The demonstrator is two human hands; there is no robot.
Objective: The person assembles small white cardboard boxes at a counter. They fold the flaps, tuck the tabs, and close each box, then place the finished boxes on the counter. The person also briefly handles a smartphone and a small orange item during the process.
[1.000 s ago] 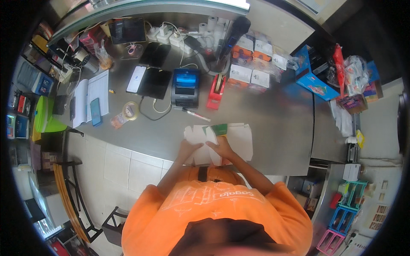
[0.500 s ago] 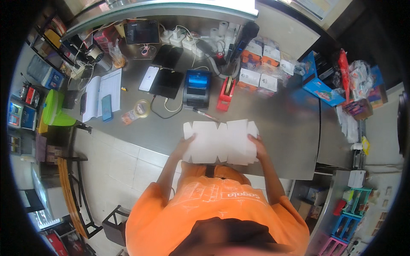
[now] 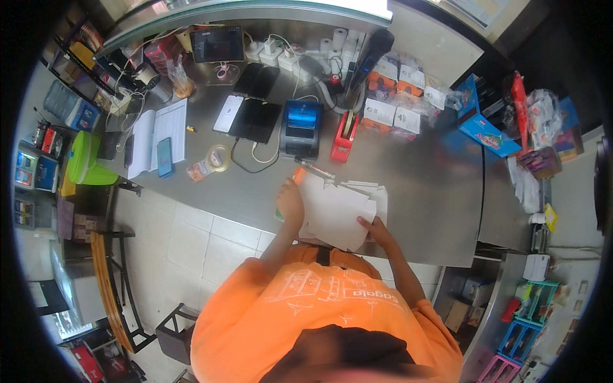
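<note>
Cardboard (image 3: 338, 214), thin, white, flat and notched at its edges, lies directly between my two bare hands at the near edge of a grey, brushed-metal counter (image 3: 428, 210). Its longer axis, as far as the overlapping layers let me judge, runs left to right, from one hand to the other, dipping slightly towards my right. Neither hand is nearer: both touch the piece. My left grip (image 3: 290, 205) is on its left end, where a bright orange printed strip (image 3: 298, 175) shows just beyond the knuckles and a sliver of green below them; my fingertips are hidden, and I cannot make out whether they pinch the edge or only press on it. My right grip (image 3: 378, 231) sits lower, closer to my orange short-sleeved shirt (image 3: 332, 300), and clasps the right edge, thumb on top. A second white layer (image 3: 382, 201) shows beyond that thumb, its far edge jutting out to the right. Just past the cardboard's far edge lies a slim white-and-red pen (image 3: 317, 170), slanting down to the right. Farther back stand a boxy black-and-blue printer (image 3: 301, 127) and, to its right, a glossy red tape dispenser (image 3: 344, 137).
</note>
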